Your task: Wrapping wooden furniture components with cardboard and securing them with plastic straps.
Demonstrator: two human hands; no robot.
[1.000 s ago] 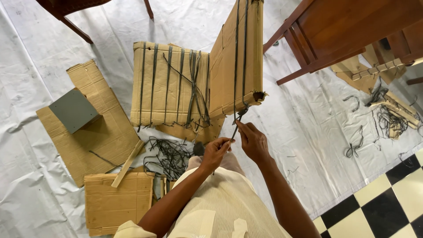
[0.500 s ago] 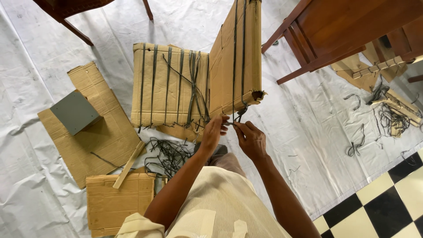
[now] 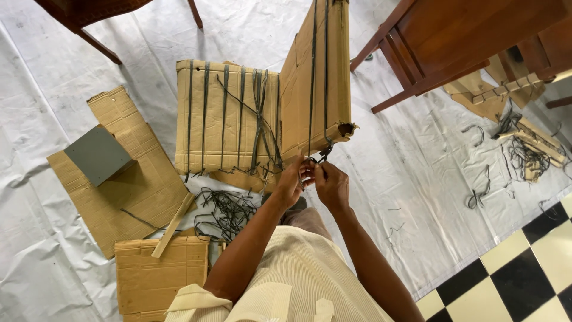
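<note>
Cardboard panel (image 3: 325, 65): upright at upper centre of the frame, wrapped by dark straps, lower corner torn, leaning beside a flat strapped cardboard bundle (image 3: 226, 116).
Strap end (image 3: 322, 156): dark, hanging off the panel's bottom edge, centre of the frame, directly above both hands.
Left hand (image 3: 292, 182): fingers pressed together, pinching the strap end just below the panel edge.
Right hand (image 3: 332, 185): touching the left, fingertips closed on the same strap end; exact hold partly hidden by the left hand.
Loose straps (image 3: 226, 211): tangled dark heap on the white sheet (image 3: 417, 179), lower left of the hands.
Flat cardboard (image 3: 137, 185): left of frame, grey square piece (image 3: 98, 154) on top.
Wooden chair (image 3: 453, 48): upper right, well apart from the hands.
Checkered floor (image 3: 524, 280): lower right corner.
</note>
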